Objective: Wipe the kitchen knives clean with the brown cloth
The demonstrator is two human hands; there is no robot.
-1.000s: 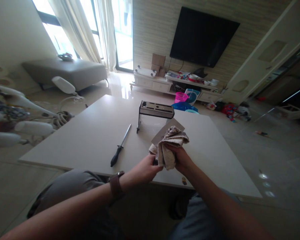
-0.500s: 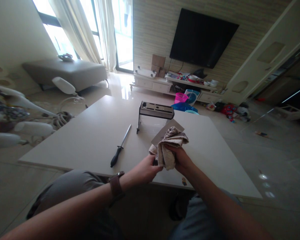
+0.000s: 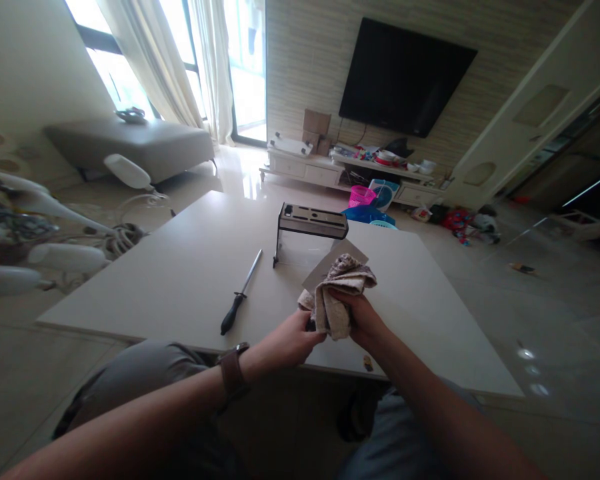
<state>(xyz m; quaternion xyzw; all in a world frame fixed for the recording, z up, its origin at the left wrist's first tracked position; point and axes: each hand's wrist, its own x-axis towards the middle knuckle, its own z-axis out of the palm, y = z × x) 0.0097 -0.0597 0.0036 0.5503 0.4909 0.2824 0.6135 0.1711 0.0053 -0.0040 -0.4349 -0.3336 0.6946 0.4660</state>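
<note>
A crumpled brown-and-beige cloth (image 3: 337, 300) lies over the near part of a flat grey blade (image 3: 334, 261), above the white table (image 3: 180, 280). My right hand (image 3: 364, 319) is closed on the cloth from the right. My left hand (image 3: 293, 339) is closed at the cloth's lower left, around a dark piece, apparently the blade's handle, mostly hidden by fingers and cloth. A sharpening rod (image 3: 243, 293) with a black handle lies on the table left of my hands. Beyond the blade stands a metal-topped knife block (image 3: 313, 221) with clear sides.
A small sticker-like figure (image 3: 368, 363) is at the table's near edge. White lamp shades (image 3: 67, 257) are at the left. Past the table are a pink basket (image 3: 361, 196), a blue tub (image 3: 367, 214), a low cabinet (image 3: 321, 175) and a grey bench (image 3: 135, 147).
</note>
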